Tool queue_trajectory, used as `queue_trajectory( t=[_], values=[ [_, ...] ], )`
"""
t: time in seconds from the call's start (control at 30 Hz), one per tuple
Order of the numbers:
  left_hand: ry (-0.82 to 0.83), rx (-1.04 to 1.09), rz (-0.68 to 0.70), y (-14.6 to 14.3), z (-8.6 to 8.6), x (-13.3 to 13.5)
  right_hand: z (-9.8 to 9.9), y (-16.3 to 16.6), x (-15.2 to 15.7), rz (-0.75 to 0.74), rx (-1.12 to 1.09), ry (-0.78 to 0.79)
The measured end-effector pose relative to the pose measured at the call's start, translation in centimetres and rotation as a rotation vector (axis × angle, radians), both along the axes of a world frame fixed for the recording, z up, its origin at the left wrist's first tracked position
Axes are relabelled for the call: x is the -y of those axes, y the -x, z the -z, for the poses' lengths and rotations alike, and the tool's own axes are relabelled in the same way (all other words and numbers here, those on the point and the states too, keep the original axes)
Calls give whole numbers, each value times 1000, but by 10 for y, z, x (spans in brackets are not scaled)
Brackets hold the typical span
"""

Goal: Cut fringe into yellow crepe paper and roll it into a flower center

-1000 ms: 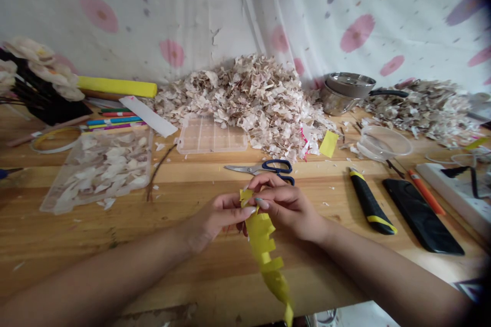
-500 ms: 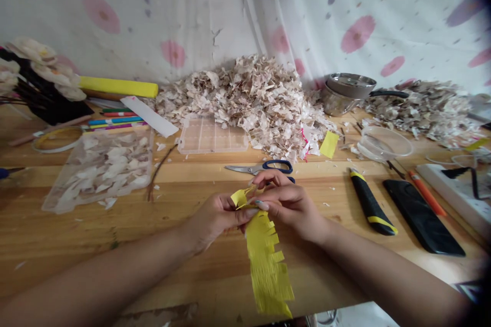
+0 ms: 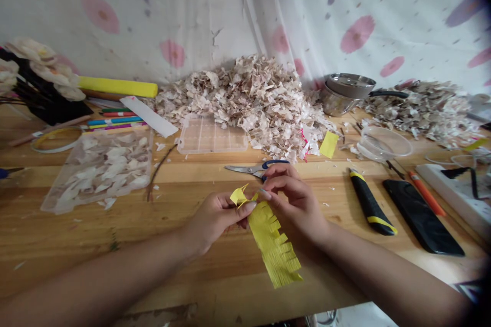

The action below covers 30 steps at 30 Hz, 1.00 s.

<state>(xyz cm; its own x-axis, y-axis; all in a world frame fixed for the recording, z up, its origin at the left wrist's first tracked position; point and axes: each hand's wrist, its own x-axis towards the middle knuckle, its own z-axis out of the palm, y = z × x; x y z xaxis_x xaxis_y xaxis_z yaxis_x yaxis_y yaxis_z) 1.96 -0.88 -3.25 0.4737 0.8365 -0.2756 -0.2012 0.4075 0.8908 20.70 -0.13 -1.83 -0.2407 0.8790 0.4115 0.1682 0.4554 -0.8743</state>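
A strip of yellow crepe paper (image 3: 274, 245), cut into a fringe along its right edge, hangs below my hands over the table. My left hand (image 3: 217, 217) pinches its upper end between thumb and fingers, and a small yellow flap sticks out above that thumb. With thumb and index finger, my right hand (image 3: 293, 199) grips the fringe at the top of the strip, close to the left thumb. Just beyond my right fingers lie scissors (image 3: 249, 169) with dark blue handles, partly covered by that hand.
Behind the scissors rises a big heap of pale flakes (image 3: 253, 97). A clear tray of petal-like pieces (image 3: 111, 168) lies left, an empty divided case (image 3: 213, 135) beside it. On the right are a black-yellow cutter (image 3: 372, 204), a black phone (image 3: 424, 217) and a power strip (image 3: 460, 199).
The yellow strip's lower end has swung right and up. My right hand has shifted slightly right, its fingers a little farther from the left hand.
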Motion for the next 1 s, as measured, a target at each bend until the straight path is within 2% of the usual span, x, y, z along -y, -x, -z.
queue_trajectory(
  t=[0.2,0.57,0.77,0.87,1.0],
  values=[
    [-18,-7,-7,-1,-3,1,-2,1,-2,-56,42,150],
    [-17,12,-1,-2,-2,0,-4,3,-4,-66,32,239],
    [-128,-28,-45,-5,-7,0,0,-1,-13,-44,109,137],
    [-195,-71,-54,-7,-3,-3,4,-2,-17,-8,168,75],
    [-299,-299,-126,-10,0,-3,5,-1,-19,49,254,-6]
  ],
)
